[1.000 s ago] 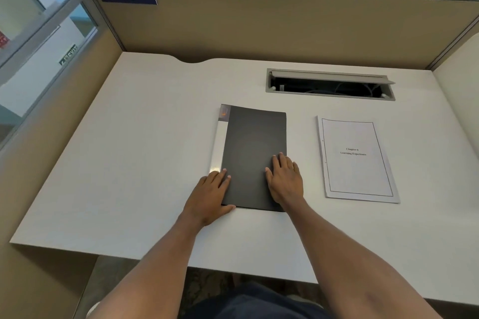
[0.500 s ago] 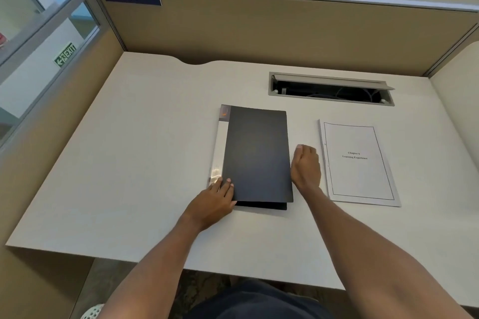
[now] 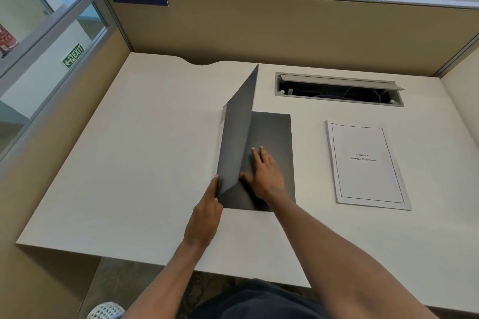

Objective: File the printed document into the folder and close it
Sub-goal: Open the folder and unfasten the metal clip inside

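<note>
In the middle of the pale counter (image 3: 129,163) lies the thin dark grey plastic folder (image 3: 272,137), its back cover flat and its front cover (image 3: 239,134) standing almost upright on the spine. Our left hand (image 3: 204,215) pinches the near bottom corner of that raised cover between thumb and fingers, while our right hand (image 3: 264,176) rests released and flat, fingers spread, on the inner face of the back cover.

To do this step well, we judge that we should swing the cover fully over to the left until it lies on the counter, keeping the right palm pressing the back cover so the folder does not slide. Only then should the right hand go for the paper.

The white printed document with a black border and a small centred title (image 3: 368,166) lies flat well to the right of the folder, untouched. Behind it sits the open grey cable slot (image 3: 339,90).

Half a second ago the folder was nearly closed, its cover just parting at the near edge; the left hand lay at the spine corner and the right hand sat outside the free edge. Now the cover is up and the right hand is inside. The document has not moved.
</note>
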A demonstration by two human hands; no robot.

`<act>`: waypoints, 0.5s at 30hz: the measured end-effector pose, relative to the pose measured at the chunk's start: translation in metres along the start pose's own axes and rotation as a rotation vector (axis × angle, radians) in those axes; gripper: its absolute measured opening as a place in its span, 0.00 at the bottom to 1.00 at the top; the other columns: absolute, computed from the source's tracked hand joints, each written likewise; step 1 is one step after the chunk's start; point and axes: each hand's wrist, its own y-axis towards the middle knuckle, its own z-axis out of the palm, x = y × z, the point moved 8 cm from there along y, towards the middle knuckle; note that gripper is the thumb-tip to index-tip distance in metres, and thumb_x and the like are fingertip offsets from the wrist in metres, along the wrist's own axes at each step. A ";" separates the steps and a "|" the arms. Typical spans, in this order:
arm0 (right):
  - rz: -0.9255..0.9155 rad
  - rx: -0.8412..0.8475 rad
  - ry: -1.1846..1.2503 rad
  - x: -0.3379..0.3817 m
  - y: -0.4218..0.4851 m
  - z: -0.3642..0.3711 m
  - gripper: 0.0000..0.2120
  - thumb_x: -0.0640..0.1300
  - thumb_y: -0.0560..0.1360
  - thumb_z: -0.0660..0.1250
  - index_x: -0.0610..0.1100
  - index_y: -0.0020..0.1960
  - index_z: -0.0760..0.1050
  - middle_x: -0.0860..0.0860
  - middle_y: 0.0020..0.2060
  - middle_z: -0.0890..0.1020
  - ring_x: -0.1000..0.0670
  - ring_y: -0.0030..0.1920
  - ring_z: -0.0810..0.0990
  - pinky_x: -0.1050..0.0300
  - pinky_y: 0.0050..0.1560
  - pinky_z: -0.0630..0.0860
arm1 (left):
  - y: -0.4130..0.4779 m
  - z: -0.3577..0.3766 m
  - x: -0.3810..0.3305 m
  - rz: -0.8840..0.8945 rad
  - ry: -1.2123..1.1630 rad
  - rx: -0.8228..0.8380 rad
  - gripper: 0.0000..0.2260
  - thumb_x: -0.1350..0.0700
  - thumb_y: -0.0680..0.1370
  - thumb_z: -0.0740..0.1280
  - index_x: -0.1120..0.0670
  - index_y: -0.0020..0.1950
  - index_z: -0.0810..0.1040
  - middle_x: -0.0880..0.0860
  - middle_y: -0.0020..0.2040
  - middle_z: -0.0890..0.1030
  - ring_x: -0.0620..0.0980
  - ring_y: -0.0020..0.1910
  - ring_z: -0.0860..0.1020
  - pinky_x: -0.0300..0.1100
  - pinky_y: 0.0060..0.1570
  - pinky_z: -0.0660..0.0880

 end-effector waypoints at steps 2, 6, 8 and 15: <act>-0.007 0.075 -0.122 0.000 -0.003 0.015 0.44 0.67 0.78 0.61 0.50 0.84 0.45 0.46 0.83 0.48 0.43 0.83 0.48 0.45 0.82 0.51 | -0.003 -0.006 0.001 -0.049 -0.087 -0.108 0.25 0.56 0.86 0.57 0.38 0.80 0.58 0.45 0.72 0.76 0.42 0.61 0.81 0.36 0.60 0.80; -0.005 0.108 -0.198 -0.007 -0.007 0.023 0.43 0.69 0.78 0.58 0.52 0.84 0.45 0.46 0.84 0.46 0.44 0.83 0.45 0.45 0.83 0.48 | -0.008 -0.022 0.003 -0.148 -0.241 -0.341 0.15 0.57 0.85 0.63 0.41 0.67 0.70 0.36 0.57 0.81 0.40 0.52 0.83 0.38 0.45 0.83; -0.006 0.106 -0.196 -0.009 -0.007 0.022 0.43 0.69 0.77 0.59 0.52 0.84 0.46 0.46 0.84 0.46 0.44 0.83 0.45 0.45 0.83 0.48 | -0.010 -0.029 0.007 -0.219 -0.337 -0.432 0.14 0.55 0.84 0.66 0.41 0.66 0.72 0.43 0.61 0.82 0.35 0.55 0.82 0.30 0.48 0.81; 0.021 0.087 -0.195 -0.021 -0.007 0.015 0.44 0.69 0.77 0.61 0.52 0.83 0.47 0.47 0.84 0.48 0.44 0.83 0.47 0.44 0.82 0.50 | -0.010 -0.069 0.024 -0.369 -0.482 -0.761 0.26 0.56 0.77 0.75 0.52 0.73 0.71 0.49 0.65 0.80 0.45 0.60 0.81 0.24 0.51 0.77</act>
